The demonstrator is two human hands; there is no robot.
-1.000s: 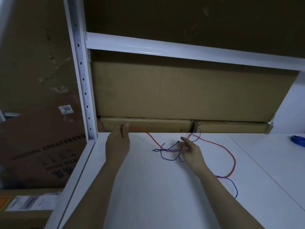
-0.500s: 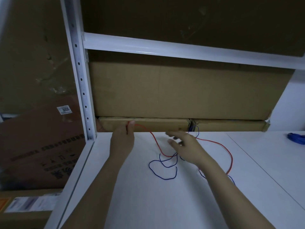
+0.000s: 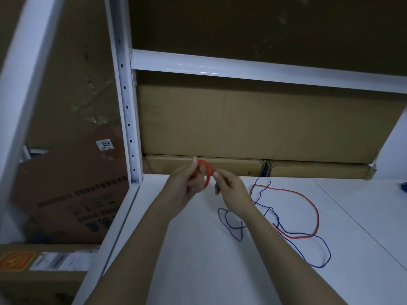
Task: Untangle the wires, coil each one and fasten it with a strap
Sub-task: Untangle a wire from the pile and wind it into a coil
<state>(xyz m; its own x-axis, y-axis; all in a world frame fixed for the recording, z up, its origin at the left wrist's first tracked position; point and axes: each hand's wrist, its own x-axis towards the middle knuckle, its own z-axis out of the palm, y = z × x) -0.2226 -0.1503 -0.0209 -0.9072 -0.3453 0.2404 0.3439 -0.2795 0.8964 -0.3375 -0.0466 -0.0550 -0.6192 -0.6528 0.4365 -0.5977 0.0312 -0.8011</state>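
Left hand fingers pinch a small loop of the red wire, raised above the white table at about 12 o'clock from the wrists; the thumb points up beside the loop. The right hand, just at 3 o'clock of the left, pinches the same loop at its right edge with curled fingertips. The coiled part is blurred, so the number of turns cannot be told. The rest of the red wire, thin and round, lies on the table at 3 o'clock of the hands in a wide open curve, crossing the thinner blue wire, which snakes in loose loops under the right forearm and out toward 4 o'clock. Behind the hands, at 12 o'clock, flat matte brown cardboard boxes fill the shelf below a glossy white metal beam. A perforated white upright stands at 10 o'clock, with a tilted printed carton beyond it at 9 o'clock.
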